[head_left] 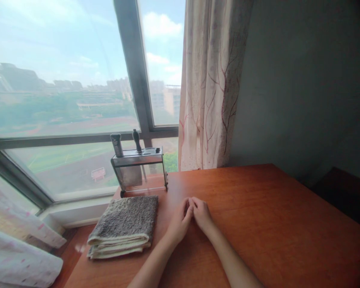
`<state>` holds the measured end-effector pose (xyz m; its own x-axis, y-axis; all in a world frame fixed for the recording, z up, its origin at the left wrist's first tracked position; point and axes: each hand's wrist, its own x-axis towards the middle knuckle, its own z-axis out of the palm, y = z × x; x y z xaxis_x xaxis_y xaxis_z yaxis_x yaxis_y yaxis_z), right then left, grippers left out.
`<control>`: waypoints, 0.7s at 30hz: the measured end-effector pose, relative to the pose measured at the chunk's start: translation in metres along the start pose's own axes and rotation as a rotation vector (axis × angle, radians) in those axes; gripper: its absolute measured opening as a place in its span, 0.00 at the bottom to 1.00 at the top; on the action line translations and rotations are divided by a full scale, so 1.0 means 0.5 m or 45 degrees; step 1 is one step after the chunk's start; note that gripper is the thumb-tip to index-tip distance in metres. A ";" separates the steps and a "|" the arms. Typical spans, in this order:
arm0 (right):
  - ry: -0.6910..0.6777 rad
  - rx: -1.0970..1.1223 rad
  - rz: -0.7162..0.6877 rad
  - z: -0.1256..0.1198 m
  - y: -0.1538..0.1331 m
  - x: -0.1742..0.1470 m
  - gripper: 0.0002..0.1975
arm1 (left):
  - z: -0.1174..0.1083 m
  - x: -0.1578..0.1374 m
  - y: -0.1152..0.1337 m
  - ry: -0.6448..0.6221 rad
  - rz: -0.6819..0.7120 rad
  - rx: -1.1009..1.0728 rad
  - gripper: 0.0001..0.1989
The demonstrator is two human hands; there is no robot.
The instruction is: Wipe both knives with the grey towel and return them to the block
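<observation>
Head view: the left hand (181, 219) and right hand (202, 215) are brought together, fingers curled and touching, over a reddish-brown wooden table (249, 212); whether anything is held between them cannot be told. To their left, near them, a folded grey towel (127, 220) is laid. Behind it, a metal-framed knife rack (139, 161) is placed, backed by a window (63, 104).

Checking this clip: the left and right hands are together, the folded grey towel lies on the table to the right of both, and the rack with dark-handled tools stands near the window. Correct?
Not quite: the head view shows the folded grey towel to the left of both the left hand and right hand. The rest is right.
</observation>
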<state>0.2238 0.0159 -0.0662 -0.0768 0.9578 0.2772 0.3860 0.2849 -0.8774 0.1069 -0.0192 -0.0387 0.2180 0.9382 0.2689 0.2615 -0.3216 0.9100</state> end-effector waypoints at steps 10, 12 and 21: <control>0.004 -0.003 0.006 0.006 0.009 0.001 0.19 | 0.000 0.002 -0.004 0.005 0.004 -0.011 0.13; 0.009 -0.008 0.006 0.007 0.010 0.001 0.19 | 0.001 0.002 -0.004 0.010 0.007 -0.013 0.12; 0.021 -0.019 0.006 0.003 0.007 0.000 0.19 | -0.001 0.002 -0.004 0.015 -0.001 -0.004 0.13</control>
<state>0.2235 0.0171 -0.0697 -0.0600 0.9582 0.2797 0.4002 0.2798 -0.8727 0.1063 -0.0176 -0.0400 0.2065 0.9399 0.2718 0.2587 -0.3204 0.9113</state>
